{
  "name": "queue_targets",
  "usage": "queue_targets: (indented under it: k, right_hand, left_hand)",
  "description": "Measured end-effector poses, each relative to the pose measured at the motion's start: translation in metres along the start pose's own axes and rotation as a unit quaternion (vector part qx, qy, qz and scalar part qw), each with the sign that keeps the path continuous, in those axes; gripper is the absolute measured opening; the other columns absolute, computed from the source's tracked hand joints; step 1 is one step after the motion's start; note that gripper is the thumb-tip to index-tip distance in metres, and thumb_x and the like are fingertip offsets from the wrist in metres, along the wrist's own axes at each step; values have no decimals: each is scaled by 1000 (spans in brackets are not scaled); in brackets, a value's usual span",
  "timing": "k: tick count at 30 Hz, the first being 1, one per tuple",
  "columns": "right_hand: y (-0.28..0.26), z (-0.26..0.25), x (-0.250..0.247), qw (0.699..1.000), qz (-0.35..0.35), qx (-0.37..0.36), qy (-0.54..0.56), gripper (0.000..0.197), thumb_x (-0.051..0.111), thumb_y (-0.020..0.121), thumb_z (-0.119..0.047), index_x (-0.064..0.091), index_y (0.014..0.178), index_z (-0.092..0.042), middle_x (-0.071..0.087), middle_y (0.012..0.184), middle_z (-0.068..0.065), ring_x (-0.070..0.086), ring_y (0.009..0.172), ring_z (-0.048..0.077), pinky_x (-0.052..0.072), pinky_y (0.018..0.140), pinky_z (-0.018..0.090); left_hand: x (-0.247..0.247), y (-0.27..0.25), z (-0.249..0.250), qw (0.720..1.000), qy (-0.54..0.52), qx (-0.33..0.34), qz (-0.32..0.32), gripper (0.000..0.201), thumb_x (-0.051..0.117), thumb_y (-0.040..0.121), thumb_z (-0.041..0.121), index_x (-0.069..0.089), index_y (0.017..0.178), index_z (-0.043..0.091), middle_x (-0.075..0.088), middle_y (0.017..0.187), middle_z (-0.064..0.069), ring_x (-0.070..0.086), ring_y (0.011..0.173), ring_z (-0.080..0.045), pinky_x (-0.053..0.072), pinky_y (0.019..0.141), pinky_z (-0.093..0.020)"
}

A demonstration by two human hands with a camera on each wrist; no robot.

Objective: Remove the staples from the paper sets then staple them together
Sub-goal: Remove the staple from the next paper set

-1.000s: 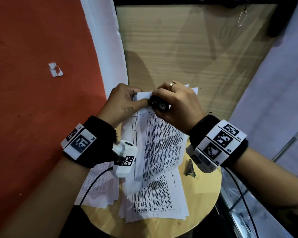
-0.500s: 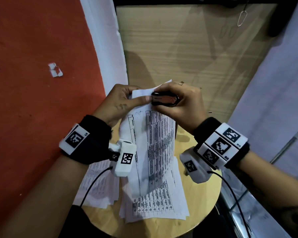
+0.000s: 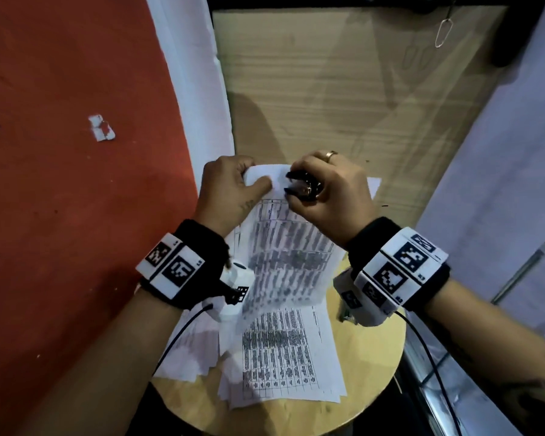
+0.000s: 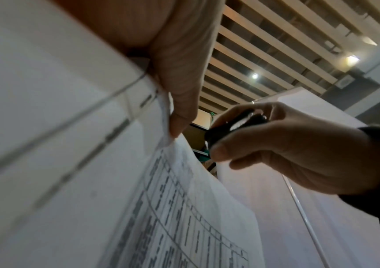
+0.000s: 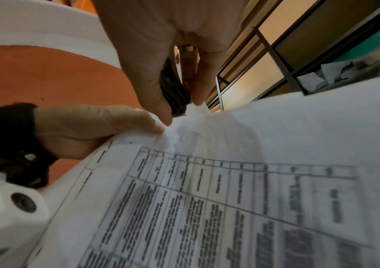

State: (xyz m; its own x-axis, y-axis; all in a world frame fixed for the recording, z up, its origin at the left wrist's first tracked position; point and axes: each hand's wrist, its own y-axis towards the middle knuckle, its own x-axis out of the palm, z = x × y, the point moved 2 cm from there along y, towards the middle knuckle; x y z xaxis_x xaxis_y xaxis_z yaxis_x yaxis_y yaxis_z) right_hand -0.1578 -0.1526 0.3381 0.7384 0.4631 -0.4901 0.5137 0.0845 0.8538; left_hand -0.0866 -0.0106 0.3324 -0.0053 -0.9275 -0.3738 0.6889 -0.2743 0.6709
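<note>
The set of thin white printed paper sheets (image 3: 283,247) is lifted off the round pale wooden surface (image 3: 368,366), hanging from its top corner, which sits in the grip of the left hand (image 3: 230,187): thumb on the printed face, fingers curled behind, pinching the sheets together. Just to the right of that grip, the right hand (image 3: 331,196) is curled round a small black claw-type staple remover (image 3: 301,187), its claws at the top edge of the paper beside the left thumb; whether they bite a staple cannot be told. The sheets look light and limp, sagging and curving below the grip, so they will likely tear at the corner if pulled hard; holding right next to the staple, as here, seems the sound place. The remover looks hard and smooth, best squeezed across its two sides. More loose white printed sheets (image 3: 283,366) lie on the surface below the grip.
</note>
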Motion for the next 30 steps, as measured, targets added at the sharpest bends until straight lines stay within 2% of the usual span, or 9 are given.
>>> queue_targets:
  k: [2, 5, 10, 14, 18, 22, 26, 28, 30]
  right_hand:
    - [-4, 6, 2, 999, -17, 12, -27, 20, 62, 63, -15, 68, 79, -6, 65, 77, 11, 61, 71, 33, 52, 57, 38]
    - [-15, 18, 7, 994, -63, 73, -45, 23, 63, 61, -17, 69, 81, -8, 65, 77, 12, 62, 73, 34, 52, 62, 37]
    - [-34, 37, 16, 963, -176, 191, -69, 32, 74, 65, -19, 69, 95, -10, 65, 91, 10, 59, 89, 32, 48, 76, 40]
    - [-31, 48, 17, 963, -187, 195, -10, 41, 79, 60, -18, 68, 99, -11, 61, 105, 9, 59, 96, 28, 49, 82, 40]
    - [-17, 55, 11, 959, -225, 163, 58, 47, 86, 53, -13, 69, 97, -12, 41, 135, 13, 46, 118, 18, 40, 96, 26]
    - [-9, 54, 12, 939, -298, 159, 65, 46, 89, 51, -16, 70, 92, -10, 60, 99, 7, 60, 94, 24, 47, 84, 33]
    - [-6, 60, 4, 940, -273, 176, 102, 42, 89, 52, -15, 70, 89, -11, 63, 94, 9, 63, 88, 25, 50, 84, 45]
    - [-4, 63, -2, 942, -261, 182, 107, 43, 89, 52, -15, 71, 90, -10, 63, 95, 9, 63, 88, 25, 50, 86, 46]
    - [-1, 64, -6, 945, -252, 176, 110, 44, 89, 52, -16, 72, 91, -9, 64, 93, 7, 63, 88, 24, 49, 87, 46]
  left_hand:
    - [-2, 2, -3, 1000, 19, -7, -3, 43, 59, 68, 39, 66, 70, -3, 53, 50, -9, 41, 46, -3, 37, 49, -27]
    - [-3, 4, -7, 1000, 21, -2, -22, 52, 53, 65, 47, 64, 70, -4, 58, 63, -25, 40, 53, -8, 36, 52, -35]
    - [-1, 8, -22, 998, 34, -8, -60, 58, 63, 67, 49, 61, 72, -9, 56, 69, -31, 41, 56, -16, 37, 53, -35]
    - [3, 11, -40, 994, 36, -25, -98, 60, 60, 64, 56, 62, 74, -3, 59, 74, -31, 57, 63, -36, 49, 62, -47]
    - [8, 12, -46, 986, 46, -46, -151, 52, 64, 61, 59, 67, 78, 10, 66, 76, -20, 64, 73, -36, 52, 69, -53]
    - [13, 10, -37, 985, 5, -28, -171, 29, 72, 60, 54, 71, 74, 28, 70, 75, -4, 64, 72, -18, 52, 71, -40]
    - [-2, 4, -63, 988, -104, -103, -43, 78, 89, 49, 40, 57, 120, 30, 66, 95, 0, 64, 89, -12, 50, 84, -27]
    - [0, -11, -76, 974, -160, -154, -36, 96, 90, 39, 45, 51, 123, 21, 66, 99, 1, 66, 87, -7, 54, 78, -22]
    - [10, -29, -80, 965, -196, -172, -35, 88, 93, 41, 37, 54, 114, 8, 69, 100, 1, 69, 86, -8, 56, 75, -24]
